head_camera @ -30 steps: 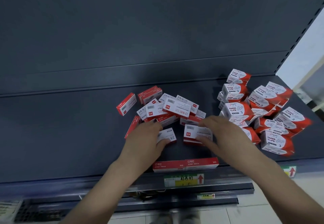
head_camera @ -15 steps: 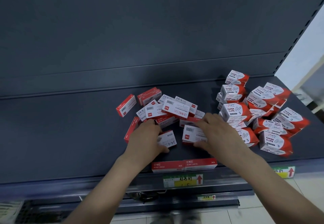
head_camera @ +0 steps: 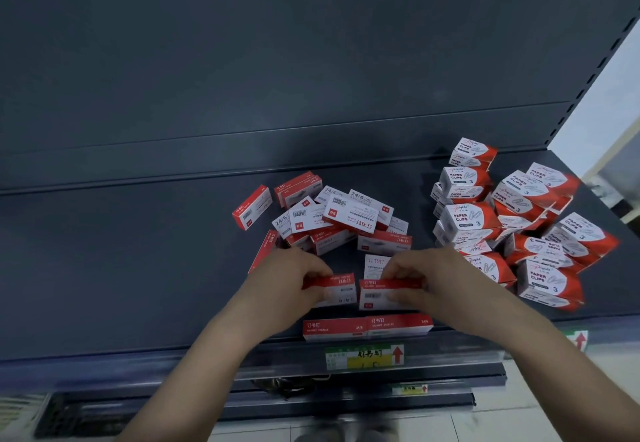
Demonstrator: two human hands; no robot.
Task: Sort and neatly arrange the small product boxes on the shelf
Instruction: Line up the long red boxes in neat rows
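Observation:
My left hand (head_camera: 294,280) pinches a red-and-white staple box (head_camera: 337,289), tipped up on its long edge. Beside it my right hand (head_camera: 420,277) pinches a second staple box (head_camera: 377,294), also on edge, the two almost end to end. Just in front of them, two staple boxes (head_camera: 367,327) stand in a row along the dark shelf's front edge (head_camera: 173,348). Behind my hands lies a loose heap of staple boxes (head_camera: 339,215). One white staple box (head_camera: 375,263) lies flat behind the right hand's box.
A jumbled pile of paper clip boxes (head_camera: 512,220) fills the shelf's right end, close to my right forearm. A single staple box (head_camera: 251,206) lies apart at the left. A yellow-green price label (head_camera: 363,357) sits on the rail below. The shelf's left half is bare.
Both hands drew back toward the front edge, each lifting a staple box from flat onto its edge and bringing the two side by side behind the front row.

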